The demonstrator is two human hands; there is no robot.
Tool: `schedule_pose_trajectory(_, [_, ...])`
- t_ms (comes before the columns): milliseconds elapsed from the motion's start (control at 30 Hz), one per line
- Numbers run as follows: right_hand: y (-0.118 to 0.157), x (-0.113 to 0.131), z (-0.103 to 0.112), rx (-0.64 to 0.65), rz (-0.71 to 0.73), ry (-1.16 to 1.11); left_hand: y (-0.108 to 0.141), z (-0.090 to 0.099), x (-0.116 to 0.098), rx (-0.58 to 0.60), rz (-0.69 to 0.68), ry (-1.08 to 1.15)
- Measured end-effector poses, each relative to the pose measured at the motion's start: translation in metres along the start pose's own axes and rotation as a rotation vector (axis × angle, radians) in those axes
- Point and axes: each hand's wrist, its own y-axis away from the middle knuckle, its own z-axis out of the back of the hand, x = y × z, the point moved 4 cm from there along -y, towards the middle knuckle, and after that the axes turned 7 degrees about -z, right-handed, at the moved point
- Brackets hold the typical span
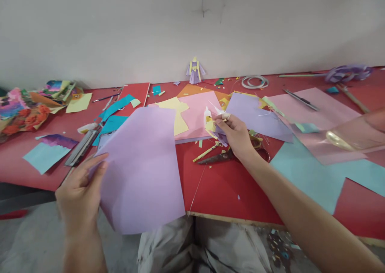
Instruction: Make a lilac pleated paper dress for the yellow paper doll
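Note:
My left hand (82, 180) pinches the left edge of a large lilac paper sheet (144, 164), lifted and tilted at the front of the table. Its lower edge hangs past the table's front. My right hand (234, 134) is closed, thumb against fingers, on a small yellow-and-purple paper piece (212, 126), partly hidden by the fingers. Under that hand lie dark-bladed scissors (218, 157) and a rolled yellow paper strip (206, 152). Behind it is a pink sheet (195, 116) with a torn yellow paper (173, 110) on top.
A lilac-and-yellow paper doll (195, 70) stands against the wall. On the red table (222, 201) lie a coil of clear tubing (255, 81), a craft knife (301, 100), light-blue paper (309, 176) and colourful paper scraps (27, 108). A blurred hand-like shape (373, 124) shows at the right edge.

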Motion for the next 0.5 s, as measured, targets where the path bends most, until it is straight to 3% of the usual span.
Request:
schedule_pose_trajectory(33, [0.001,0.001,0.000,0.002,-0.004,-0.003,0.001,0.003,0.002,-0.038,0.057,0.035])
schedule_pose_trajectory(300, [0.002,0.003,-0.002,0.019,-0.029,-0.015,0.011,-0.002,0.017,0.016,0.275,0.136])
schedule_pose_trajectory(500, [0.003,0.004,-0.001,0.007,-0.028,-0.006,0.017,-0.029,0.020,0.211,0.257,0.184])
